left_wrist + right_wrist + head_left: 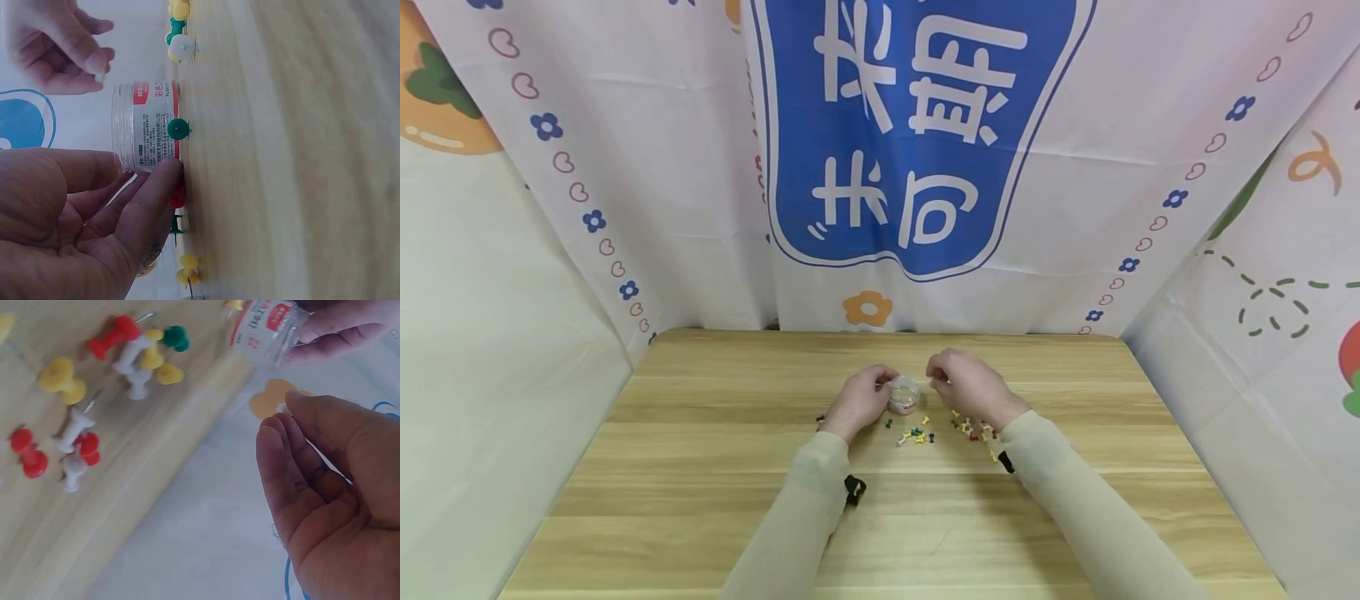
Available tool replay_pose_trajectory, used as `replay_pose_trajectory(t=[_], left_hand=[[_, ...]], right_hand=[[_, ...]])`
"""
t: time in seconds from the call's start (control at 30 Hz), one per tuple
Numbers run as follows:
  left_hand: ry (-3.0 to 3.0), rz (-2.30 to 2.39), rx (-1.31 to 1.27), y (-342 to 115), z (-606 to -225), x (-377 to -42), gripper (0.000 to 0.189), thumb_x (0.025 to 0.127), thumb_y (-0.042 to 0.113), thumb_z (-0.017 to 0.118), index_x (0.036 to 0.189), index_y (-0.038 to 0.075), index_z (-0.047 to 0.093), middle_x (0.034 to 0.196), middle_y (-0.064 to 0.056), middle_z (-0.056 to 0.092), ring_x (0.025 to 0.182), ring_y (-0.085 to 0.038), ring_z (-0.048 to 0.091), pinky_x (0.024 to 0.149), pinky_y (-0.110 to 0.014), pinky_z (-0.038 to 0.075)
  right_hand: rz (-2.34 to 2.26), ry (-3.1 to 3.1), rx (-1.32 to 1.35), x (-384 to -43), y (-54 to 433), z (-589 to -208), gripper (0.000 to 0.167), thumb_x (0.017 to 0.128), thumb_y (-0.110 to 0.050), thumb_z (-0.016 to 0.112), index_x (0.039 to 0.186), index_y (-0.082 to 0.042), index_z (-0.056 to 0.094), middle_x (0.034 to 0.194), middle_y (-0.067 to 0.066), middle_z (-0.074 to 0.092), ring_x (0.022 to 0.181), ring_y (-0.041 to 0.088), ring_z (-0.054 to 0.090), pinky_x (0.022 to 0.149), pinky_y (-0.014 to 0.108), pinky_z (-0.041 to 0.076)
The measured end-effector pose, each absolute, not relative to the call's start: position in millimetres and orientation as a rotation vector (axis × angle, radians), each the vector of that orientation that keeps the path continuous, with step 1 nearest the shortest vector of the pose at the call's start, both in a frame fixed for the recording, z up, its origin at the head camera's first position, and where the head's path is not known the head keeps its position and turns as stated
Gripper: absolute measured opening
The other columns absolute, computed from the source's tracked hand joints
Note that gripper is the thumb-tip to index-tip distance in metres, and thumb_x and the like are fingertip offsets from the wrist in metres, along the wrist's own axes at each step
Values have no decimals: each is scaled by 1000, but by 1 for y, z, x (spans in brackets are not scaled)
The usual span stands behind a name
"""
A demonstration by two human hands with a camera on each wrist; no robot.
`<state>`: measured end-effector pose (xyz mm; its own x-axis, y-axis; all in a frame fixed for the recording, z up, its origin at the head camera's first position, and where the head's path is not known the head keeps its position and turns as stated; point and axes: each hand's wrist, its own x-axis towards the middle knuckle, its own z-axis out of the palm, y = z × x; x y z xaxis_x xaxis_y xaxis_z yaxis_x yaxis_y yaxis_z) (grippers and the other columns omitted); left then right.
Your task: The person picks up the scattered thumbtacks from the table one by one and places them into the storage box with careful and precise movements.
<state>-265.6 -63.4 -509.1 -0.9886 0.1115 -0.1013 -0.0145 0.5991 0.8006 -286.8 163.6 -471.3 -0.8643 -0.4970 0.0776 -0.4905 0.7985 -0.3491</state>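
Note:
A small clear plastic jar with a white and red label stands on the wooden table. My left hand grips its side, with a thumb and fingers about the wall, as the left wrist view shows. To the right of the jar and a little above the tabletop, my right hand pinches a small white push pin between thumb and fingertips; most of the pin is hidden by the fingers. Loose push pins in yellow, green, white and dark colours lie in front of the jar.
More push pins, red, white, yellow and green, are scattered under and beside the right forearm, some with bare points showing. Behind the far edge of the wooden table hangs a printed curtain.

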Motion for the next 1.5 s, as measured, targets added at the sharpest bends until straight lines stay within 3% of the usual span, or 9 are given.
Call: replay_pose_trajectory(t=[0.67,0.97,1.23,1.5], left_hand=[[2692,1323,98,-65,-511,-265,32,121,17,61,148,9,76,149,-16,79,144,-36,73,127,-59,57],[2685,1327,89,-65,-510,-264,31,121,16,62,148,9,76,149,-14,80,144,-35,73,128,-59,57],[2677,1332,64,-63,-510,-264,31,122,16,61,148,9,76,150,-15,79,146,-35,72,129,-59,55],[2678,1327,58,-63,-507,-264,32,122,16,60,149,10,76,149,-14,79,145,-35,72,129,-58,56]], right_hand=[[-543,2937,-845,-277,134,-472,10,108,-7,83,118,-6,86,109,5,82,99,19,76,94,40,69],[-544,2915,-815,-276,140,-469,18,108,-6,82,126,-4,84,116,8,83,107,22,78,100,43,70],[-449,2939,-891,-275,151,-470,12,106,-3,83,118,-5,85,108,6,82,98,18,75,92,40,68],[-367,2908,-878,-273,164,-473,15,107,-1,81,121,-3,85,111,8,83,100,20,77,92,43,69]])
